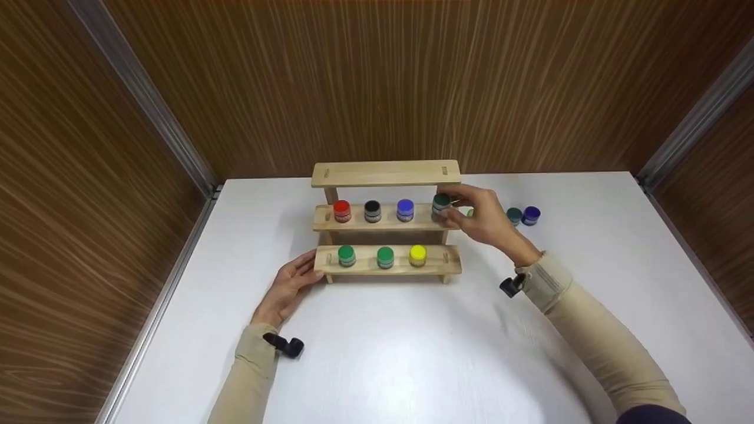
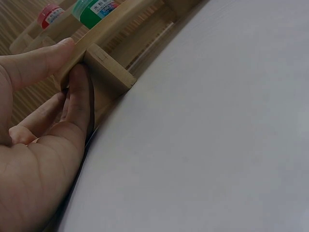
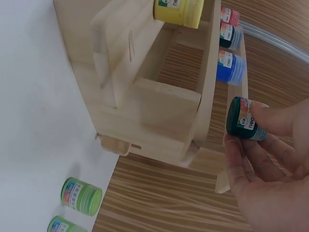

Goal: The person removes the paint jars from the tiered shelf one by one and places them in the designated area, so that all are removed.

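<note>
A three-tier wooden rack (image 1: 386, 172) stands on the white table. My right hand (image 1: 486, 219) pinches a dark green paint jar (image 1: 440, 202) between thumb and fingers at the right end of the middle shelf. Whether that jar touches the shelf I cannot tell. Along the same shelf sit a red jar (image 1: 341, 211), a black jar (image 1: 372, 211) and a blue jar (image 1: 405, 209). My left hand (image 1: 287, 292) grips the bottom shelf's left end, thumb above and fingers beneath in the left wrist view. Two green jars, one a green jar (image 1: 346, 255), and a yellow jar (image 1: 417, 255) stand on that shelf.
Right of the rack, a teal jar (image 1: 514, 215) and a purple jar (image 1: 531, 215) stand on the table. A light green jar (image 3: 81, 195) and another light green jar (image 3: 66, 225) show in the right wrist view. Wood-grain panels (image 1: 377, 82) enclose the table's back and sides.
</note>
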A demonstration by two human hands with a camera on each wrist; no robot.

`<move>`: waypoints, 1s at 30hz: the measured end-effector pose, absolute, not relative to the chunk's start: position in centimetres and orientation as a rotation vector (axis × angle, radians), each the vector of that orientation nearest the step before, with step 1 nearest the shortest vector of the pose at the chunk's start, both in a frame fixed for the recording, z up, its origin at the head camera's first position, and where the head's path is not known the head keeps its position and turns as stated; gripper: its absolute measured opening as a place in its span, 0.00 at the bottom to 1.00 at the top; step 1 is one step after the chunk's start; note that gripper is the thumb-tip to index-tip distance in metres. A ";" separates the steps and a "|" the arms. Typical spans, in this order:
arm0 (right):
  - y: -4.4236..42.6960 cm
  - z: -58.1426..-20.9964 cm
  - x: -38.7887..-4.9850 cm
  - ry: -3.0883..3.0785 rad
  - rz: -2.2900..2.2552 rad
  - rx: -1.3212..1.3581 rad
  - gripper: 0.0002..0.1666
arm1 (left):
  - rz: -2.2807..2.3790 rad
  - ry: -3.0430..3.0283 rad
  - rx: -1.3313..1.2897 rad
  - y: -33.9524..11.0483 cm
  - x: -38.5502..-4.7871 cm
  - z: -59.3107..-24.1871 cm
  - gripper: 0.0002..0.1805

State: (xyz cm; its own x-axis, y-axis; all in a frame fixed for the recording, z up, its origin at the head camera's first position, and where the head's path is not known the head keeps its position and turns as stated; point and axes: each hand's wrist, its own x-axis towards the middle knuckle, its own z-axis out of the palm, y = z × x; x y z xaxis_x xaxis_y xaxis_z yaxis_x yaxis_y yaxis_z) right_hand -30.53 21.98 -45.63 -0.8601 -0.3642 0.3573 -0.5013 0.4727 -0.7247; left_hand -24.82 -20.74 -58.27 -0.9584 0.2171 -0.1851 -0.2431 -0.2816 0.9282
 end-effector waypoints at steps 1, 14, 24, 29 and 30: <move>22.1 -45.6 -30.5 -2.556 1.337 0.761 0.26 | 2.310 1.676 -0.033 -20.8 -24.8 -58.3 0.41; 23.9 -45.6 -30.3 -2.551 1.317 0.687 0.24 | 2.288 1.700 -0.056 -21.0 -24.7 -58.2 0.42; 25.3 -45.7 -29.9 -2.581 1.292 0.631 0.24 | 2.298 1.676 -0.041 -21.0 -24.7 -58.3 0.41; 26.2 -46.0 -29.9 -2.578 1.292 0.610 0.24 | 2.298 1.676 -0.041 -20.8 -24.8 -58.3 0.41; 26.4 -46.1 -29.8 -2.576 1.293 0.607 0.24 | 2.299 1.674 -0.041 -20.7 -24.8 -58.2 0.41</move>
State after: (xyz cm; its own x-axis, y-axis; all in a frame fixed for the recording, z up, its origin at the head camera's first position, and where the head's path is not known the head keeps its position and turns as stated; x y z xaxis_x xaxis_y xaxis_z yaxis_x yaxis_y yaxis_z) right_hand -29.85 26.38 -46.09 -0.8967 -0.2711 0.3498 -0.4425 0.5341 -0.7204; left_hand -24.84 -20.72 -58.23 -0.9557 0.2202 -0.1954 -0.2535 -0.2781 0.9265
